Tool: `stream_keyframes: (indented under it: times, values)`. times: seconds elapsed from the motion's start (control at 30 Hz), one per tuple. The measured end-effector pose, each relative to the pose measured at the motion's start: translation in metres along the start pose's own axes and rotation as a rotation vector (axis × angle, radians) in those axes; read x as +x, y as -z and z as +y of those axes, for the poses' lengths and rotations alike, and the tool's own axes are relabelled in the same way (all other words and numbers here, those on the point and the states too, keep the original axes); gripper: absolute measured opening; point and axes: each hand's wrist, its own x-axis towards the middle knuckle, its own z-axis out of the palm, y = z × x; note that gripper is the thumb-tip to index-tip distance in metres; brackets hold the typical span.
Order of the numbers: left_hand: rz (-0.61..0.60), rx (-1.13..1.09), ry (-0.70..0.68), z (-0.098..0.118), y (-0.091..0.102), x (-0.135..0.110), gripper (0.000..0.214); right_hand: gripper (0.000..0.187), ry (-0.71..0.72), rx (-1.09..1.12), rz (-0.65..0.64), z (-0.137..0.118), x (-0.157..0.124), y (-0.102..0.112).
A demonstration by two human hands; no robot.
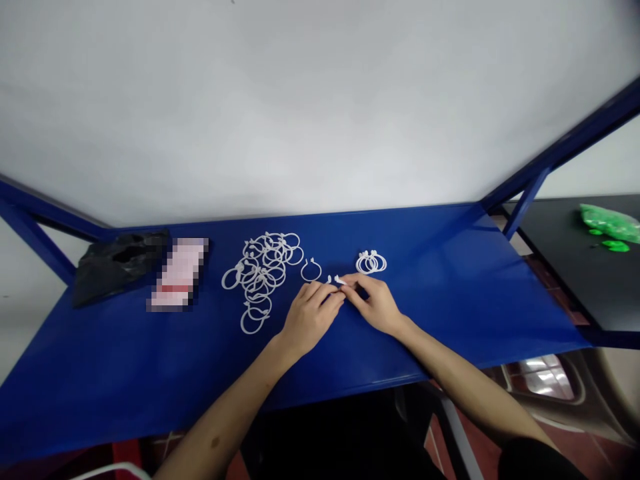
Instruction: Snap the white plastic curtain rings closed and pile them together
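Note:
In the head view, my left hand (311, 315) and my right hand (376, 303) meet at the middle of the blue table. Between their fingertips is a white plastic ring (339, 280) with small knobbed ends. My fingers hide most of its loop. Just beyond my left hand lies a single white ring (303, 274), its ends apart. Farther left spreads a loose pile of similar white rings (263, 278), many overlapping. Past my right hand, several rings (371, 265) rest close together in a small overlapping group.
A crumpled black plastic bag (117, 263) lies at the table's left, beside a pixelated pinkish flat object (177, 273). Blue frame bars (525, 200) rise at both sides. A black table (565, 267) on the right carries a green bag (610, 221). A pale wall (320, 113) stands behind.

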Motion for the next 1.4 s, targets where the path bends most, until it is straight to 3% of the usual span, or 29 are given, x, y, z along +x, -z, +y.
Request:
stream_keyframes:
  times: [0.13,0.23,0.37,0.53,0.67,0.83,1.0,1.07,1.2,1.27,1.4]
  values:
    - [0.107,-0.179,0.308,-0.005,-0.001,-0.001,0.014,0.021,-0.044,0.031,0.053,0.002,0.0,0.003]
    - [0.031,-0.331,0.519,-0.012,0.002,0.001,0.013,0.018,-0.046,0.071,0.044,0.001,0.0,0.007]
    - [-0.098,-0.511,0.615,-0.016,0.005,0.003,0.015,0.016,0.008,0.079,-0.027,-0.003,0.001,0.008]
    - [-0.054,-0.563,0.657,-0.009,0.003,0.002,0.012,0.019,0.128,0.072,-0.073,-0.003,-0.002,0.004]
    - [0.008,-0.545,0.625,-0.006,0.002,0.0,0.017,0.02,0.197,0.026,-0.075,-0.005,-0.006,0.001]
    - [0.072,-0.47,0.461,-0.006,-0.002,-0.004,0.017,0.023,0.253,-0.03,-0.121,-0.005,-0.008,0.005]
    - [0.025,-0.354,0.304,-0.01,-0.002,-0.003,0.017,0.023,0.275,-0.118,-0.169,-0.002,-0.008,0.003]
    - [-0.007,-0.247,0.257,-0.014,0.0,-0.001,0.009,0.022,0.245,-0.153,-0.108,-0.002,-0.004,0.003]
    - [-0.053,0.062,0.256,-0.025,0.003,0.0,0.029,0.019,0.083,-0.28,0.183,0.006,0.008,0.017]
    - [-0.097,0.18,0.277,-0.031,0.002,-0.002,0.024,0.019,-0.008,-0.374,0.292,0.016,0.013,0.029]
    - [-0.148,0.232,0.263,-0.037,-0.002,-0.006,0.009,0.022,-0.1,-0.589,0.317,0.038,0.016,0.046]
